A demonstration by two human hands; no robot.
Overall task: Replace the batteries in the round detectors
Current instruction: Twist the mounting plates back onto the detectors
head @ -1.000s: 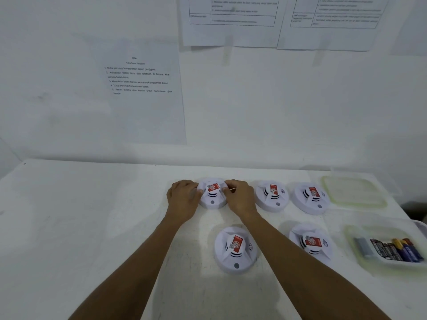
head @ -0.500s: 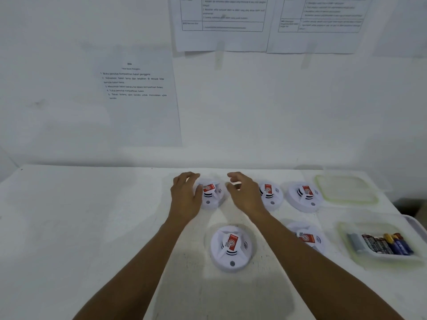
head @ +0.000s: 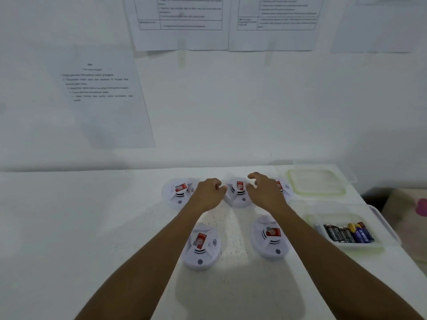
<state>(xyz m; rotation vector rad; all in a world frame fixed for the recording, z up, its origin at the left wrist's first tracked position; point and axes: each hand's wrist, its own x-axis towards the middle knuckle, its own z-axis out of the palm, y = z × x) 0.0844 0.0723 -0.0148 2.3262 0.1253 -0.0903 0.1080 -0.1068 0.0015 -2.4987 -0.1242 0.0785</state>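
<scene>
Five round white detectors with red labels lie on the white table. My left hand (head: 208, 192) sits at the left edge of the middle back detector (head: 238, 195), fingers loosely curled, holding nothing. My right hand (head: 265, 192) hovers at that detector's right side with fingers spread and bent, and hides most of the right back detector (head: 283, 187). The left back detector (head: 179, 192) lies free. Two more, the front left detector (head: 201, 247) and the front right detector (head: 270, 239), lie between my forearms. Batteries (head: 346, 233) fill a clear tray.
The clear battery tray (head: 383, 229) stands at the table's right edge, with its lid (head: 316, 183) lying behind it. Printed sheets hang on the wall behind the table. A bare stretch of table (head: 80, 227) lies to the left.
Both hands let go of the left back detector, opened, and moved right to either side of the middle back detector. The camera view has shifted right as well.
</scene>
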